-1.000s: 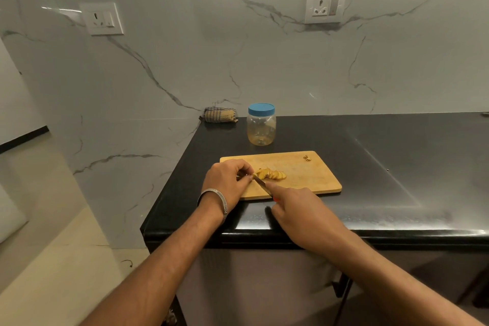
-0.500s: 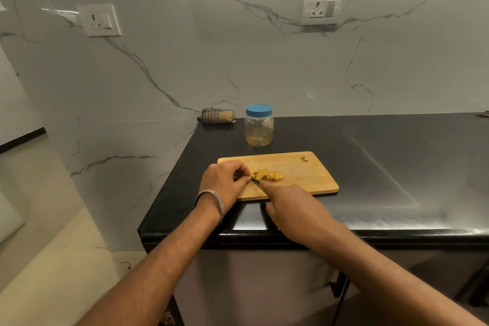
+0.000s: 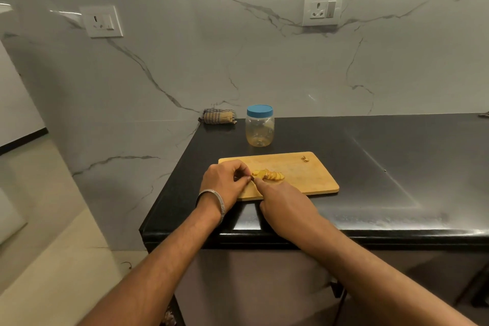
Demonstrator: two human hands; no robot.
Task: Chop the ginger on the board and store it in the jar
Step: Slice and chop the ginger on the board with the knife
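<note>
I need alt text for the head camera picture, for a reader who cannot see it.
A left hand steadies ginger, partly sliced, on a wooden board while the right hand cuts it with a mostly hidden knife. A closed blue-lidded jar stands behind the board on a black counter.

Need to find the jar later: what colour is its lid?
Blue; the lid shows clearly in the head view.

The bracelet (image 3: 217,202) bears engraved letters, too small to read.

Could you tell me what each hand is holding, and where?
The right hand grips a knife by its hidden handle; the left hand pinches the uncut end of the ginger.
</note>
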